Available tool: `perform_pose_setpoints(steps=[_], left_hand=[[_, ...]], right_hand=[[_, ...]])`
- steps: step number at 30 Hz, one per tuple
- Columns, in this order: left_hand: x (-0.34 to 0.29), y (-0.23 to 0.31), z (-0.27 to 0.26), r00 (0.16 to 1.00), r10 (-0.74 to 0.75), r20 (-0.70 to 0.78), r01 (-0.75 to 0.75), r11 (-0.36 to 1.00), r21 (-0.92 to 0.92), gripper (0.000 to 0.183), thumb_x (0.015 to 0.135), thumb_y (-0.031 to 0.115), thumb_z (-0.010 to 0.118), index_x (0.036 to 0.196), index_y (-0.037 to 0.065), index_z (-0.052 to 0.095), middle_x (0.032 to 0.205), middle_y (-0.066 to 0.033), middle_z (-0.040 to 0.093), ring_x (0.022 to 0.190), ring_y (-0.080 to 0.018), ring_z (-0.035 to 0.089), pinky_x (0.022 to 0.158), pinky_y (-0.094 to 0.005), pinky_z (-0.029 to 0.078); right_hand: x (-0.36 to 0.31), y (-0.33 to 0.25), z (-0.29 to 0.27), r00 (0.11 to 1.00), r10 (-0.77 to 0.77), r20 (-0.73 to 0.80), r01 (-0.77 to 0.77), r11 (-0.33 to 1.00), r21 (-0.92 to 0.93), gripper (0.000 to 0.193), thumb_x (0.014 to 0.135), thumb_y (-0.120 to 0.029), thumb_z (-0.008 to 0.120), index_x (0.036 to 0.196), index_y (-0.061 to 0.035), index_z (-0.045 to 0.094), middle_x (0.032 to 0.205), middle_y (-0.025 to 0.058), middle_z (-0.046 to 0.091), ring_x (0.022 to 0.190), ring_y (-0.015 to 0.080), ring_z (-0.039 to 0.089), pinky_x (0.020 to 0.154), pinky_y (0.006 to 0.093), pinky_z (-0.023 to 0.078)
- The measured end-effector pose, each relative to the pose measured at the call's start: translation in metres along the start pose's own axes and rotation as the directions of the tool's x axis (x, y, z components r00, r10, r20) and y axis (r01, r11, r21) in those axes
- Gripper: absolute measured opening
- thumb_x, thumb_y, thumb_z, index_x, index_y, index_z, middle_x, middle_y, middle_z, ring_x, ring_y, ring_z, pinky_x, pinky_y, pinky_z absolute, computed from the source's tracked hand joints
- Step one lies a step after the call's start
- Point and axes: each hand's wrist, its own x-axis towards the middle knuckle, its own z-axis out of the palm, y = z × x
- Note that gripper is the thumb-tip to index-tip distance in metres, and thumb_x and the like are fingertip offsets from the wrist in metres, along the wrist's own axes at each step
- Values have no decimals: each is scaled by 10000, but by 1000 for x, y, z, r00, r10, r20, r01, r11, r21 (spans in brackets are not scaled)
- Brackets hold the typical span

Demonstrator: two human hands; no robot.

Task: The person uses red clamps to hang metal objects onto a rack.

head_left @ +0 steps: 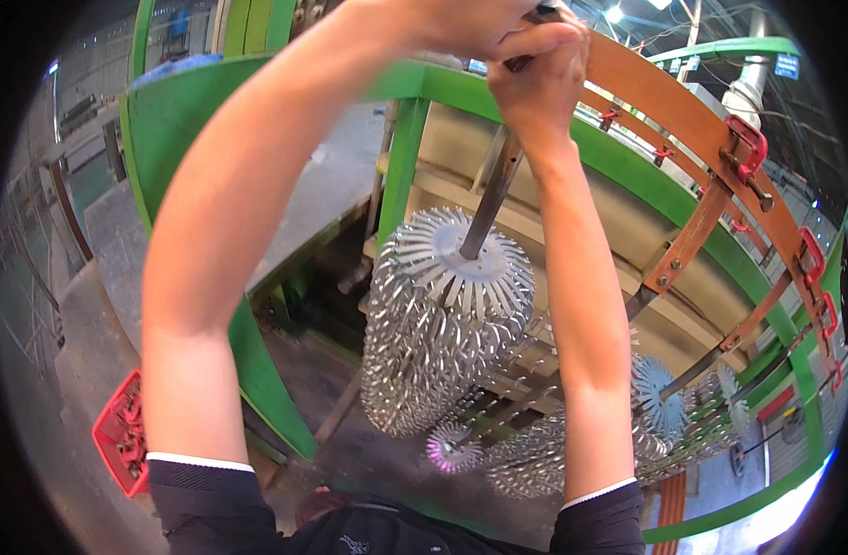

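Holding both bare arms (pixel 586 277) up high, wearing short dark sleeves (pixel 211 504). Curling the right hand (pixel 546 88) narrowly about a small dark piece (pixel 517 63), mostly hidden by fingers, near the top edge of the view. Holding the left hand (pixel 470 28) up close by the right one, overlapping in sight; not being able to tell the spread of the left fingers. Reaching over a dark pole (pixel 490 205), slanting down behind the right wrist. Looking down at a pale slotted disc (pixel 445 252) around the pole, and at a thick column of shiny metal bits (pixel 433 365) just below the disc. Facing a green frame (pixel 408 157) and, to the right, a curved orange beam (pixel 669 92) bearing red clamps (pixel 748 153). Standing near a bluish disc (pixel 660 400), beyond the right forearm, and a red basket (pixel 103 435) of small pieces, beside the left arm.
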Motion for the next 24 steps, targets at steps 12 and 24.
perform_pose_setpoints(steps=[12,24], left_hand=[[-11,75,5,740,-672,-21,669,739,-76,713,913,680,602,928,-32,645,712,-254,705,727,-464,726,641,-544,585],[5,84,21,525,-843,-121,838,536,-102,524,981,423,531,866,-56,710,784,-262,713,726,-425,720,666,-483,594]], right_hand=[[-2,-7,8,984,160,-75,-155,986,67,439,890,-219,727,1245,-20,565,1262,159,603,1255,373,532,1113,494,387],[-5,-5,9,931,358,-75,-316,891,327,336,891,-152,720,1172,-25,588,1139,150,605,1131,353,555,984,470,433]])
